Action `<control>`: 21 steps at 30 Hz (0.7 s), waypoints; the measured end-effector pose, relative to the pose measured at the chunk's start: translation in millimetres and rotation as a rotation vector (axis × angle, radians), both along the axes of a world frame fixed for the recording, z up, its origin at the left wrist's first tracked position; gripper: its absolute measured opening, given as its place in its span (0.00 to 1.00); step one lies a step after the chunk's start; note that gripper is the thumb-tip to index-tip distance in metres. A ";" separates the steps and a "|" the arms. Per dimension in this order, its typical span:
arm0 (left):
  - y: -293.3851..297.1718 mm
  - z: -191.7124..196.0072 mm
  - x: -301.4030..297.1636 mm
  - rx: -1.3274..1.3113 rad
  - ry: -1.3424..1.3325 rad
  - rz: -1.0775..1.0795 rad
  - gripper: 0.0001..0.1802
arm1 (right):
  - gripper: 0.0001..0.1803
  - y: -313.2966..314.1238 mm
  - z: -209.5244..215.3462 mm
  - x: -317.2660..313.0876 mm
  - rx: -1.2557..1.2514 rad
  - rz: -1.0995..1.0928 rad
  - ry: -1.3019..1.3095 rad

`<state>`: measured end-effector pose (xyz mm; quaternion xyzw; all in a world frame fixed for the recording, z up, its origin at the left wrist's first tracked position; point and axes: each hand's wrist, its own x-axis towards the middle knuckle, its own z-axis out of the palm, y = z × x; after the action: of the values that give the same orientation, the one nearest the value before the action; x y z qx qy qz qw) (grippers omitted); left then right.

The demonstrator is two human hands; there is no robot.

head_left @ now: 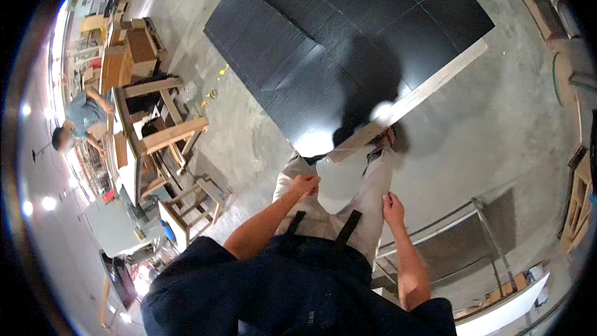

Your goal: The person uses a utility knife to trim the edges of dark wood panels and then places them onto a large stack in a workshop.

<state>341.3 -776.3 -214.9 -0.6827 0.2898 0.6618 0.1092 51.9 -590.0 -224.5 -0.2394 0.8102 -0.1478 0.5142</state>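
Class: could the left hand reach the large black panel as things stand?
Probably yes: the left hand looks near the large black panel, and nothing visibly blocks the way, though stooping may be needed.

Black panels [429, 43]: far edge cut off by top of frame. Left hand [305, 186]: fingers curled, palm hidden, contents indeterminable. Right hand [393, 210]: palm hidden. Yellow bits [222, 71] off panels' left edge: too small to identify. Co-worker's head [62, 139]: blurred.
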 end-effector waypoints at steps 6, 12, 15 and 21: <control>24.3 55.3 -63.4 -0.131 0.225 -0.368 0.23 | 0.33 66.7 9.0 42.6 0.061 -0.206 -0.096; 12.9 55.8 -23.4 -0.297 0.294 -0.360 0.20 | 0.31 83.1 17.2 96.7 0.076 -0.362 -0.167; 13.6 20.0 50.0 -0.351 0.138 -0.265 0.20 | 0.32 128.3 -6.4 128.2 0.025 -0.415 -0.074; 50.6 -32.1 257.9 -0.254 -0.095 0.116 0.14 | 0.31 159.1 72.7 160.8 0.325 -0.212 0.047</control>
<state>599.2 -725.7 -247.0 -0.7373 0.3258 0.5918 -0.0029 212.7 -431.0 -151.7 -0.0702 0.8558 -0.0629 0.5087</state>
